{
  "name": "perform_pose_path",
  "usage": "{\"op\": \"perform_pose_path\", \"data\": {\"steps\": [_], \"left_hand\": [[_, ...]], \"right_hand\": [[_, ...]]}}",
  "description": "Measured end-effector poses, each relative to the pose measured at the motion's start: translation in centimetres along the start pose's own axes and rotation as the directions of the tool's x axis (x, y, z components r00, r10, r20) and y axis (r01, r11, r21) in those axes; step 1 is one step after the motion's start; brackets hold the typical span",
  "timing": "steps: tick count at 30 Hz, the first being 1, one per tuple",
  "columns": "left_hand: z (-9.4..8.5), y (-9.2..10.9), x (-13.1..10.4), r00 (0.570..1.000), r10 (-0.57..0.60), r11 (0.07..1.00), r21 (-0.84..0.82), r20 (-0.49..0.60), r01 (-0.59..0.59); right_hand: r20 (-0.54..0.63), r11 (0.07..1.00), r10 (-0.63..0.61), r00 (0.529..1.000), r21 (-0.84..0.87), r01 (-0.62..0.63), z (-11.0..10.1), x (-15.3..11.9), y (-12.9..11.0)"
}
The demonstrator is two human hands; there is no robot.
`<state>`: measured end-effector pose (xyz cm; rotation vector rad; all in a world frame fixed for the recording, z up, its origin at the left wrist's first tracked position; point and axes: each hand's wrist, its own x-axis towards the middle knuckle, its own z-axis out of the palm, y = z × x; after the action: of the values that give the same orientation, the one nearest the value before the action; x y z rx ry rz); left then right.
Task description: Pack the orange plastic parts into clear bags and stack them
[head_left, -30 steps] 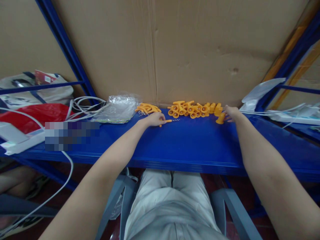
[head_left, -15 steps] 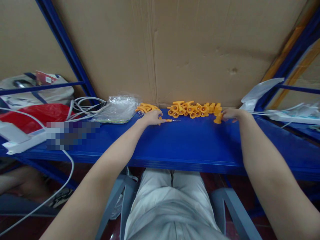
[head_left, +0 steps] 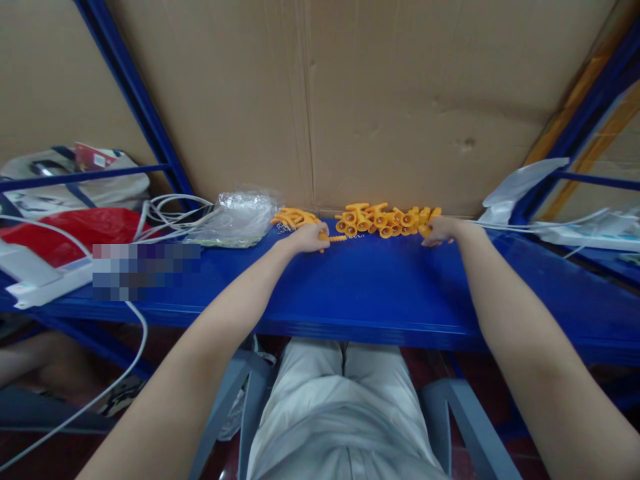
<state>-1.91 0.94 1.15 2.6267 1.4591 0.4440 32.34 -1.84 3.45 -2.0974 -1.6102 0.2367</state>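
My left hand (head_left: pixel 311 238) is closed round one end of an orange part with a ribbed, screw-like stem (head_left: pixel 337 238), which points right. Just past its tip lie small silver springs (head_left: pixel 356 235) on the blue table. At the right end of a pile of orange cone-mouthed plastic parts (head_left: pixel 385 227), my right hand (head_left: pixel 443 229) is closed on one orange cone-mouthed part (head_left: pixel 427 230); its fingers hide most of it. Behind my left hand sits a heap of orange branched parts (head_left: pixel 295 217), with more springs (head_left: pixel 285 229) beside it.
Clear plastic bags (head_left: pixel 233 220), coiled white cables (head_left: pixel 175 203) and a red bag (head_left: pixel 95 230) lie to the left. A cardboard wall (head_left: pixel 375 100) stands behind the blue table (head_left: pixel 360 293). White power strips are at both sides. Another person's limb shows low at left.
My right hand has moved left, bringing the cone-mouthed part against the end of the pile. My left hand has shifted slightly right with the ribbed part.
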Motion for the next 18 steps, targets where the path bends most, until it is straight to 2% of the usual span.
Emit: {"op": "perform_pose_path", "data": {"steps": [2, 4, 8, 11, 18], "left_hand": [[0.0, 0.2, -0.1, 1.0, -0.001, 1.0, -0.01, -0.007, 0.001], [-0.1, 0.4, -0.1, 1.0, 0.003, 1.0, -0.02, -0.002, -0.004], [0.0, 0.2, 0.0, 1.0, 0.027, 1.0, -0.015, -0.01, -0.027], [0.2, -0.1, 0.2, 0.999, 0.046, 0.999, -0.008, -0.02, -0.046], [0.3, -0.2, 0.2, 0.999, 0.045, 0.998, -0.046, -0.02, -0.046]], "right_hand": [[0.193, 0.95, -0.061, 0.979, -0.289, 0.116, 0.0, -0.4, -1.3], [0.22, 0.888, -0.189, 0.957, -0.378, 0.262, 0.3, -1.0, -2.9], [0.252, 0.84, -0.406, 0.878, -0.276, 0.468, 1.8, -2.3, -5.5], [0.262, 0.813, -0.493, 0.829, -0.2, 0.547, 3.0, -2.8, -6.3], [0.211, 0.781, -0.562, 0.8, -0.185, 0.597, 3.7, -3.0, -6.7]]}}
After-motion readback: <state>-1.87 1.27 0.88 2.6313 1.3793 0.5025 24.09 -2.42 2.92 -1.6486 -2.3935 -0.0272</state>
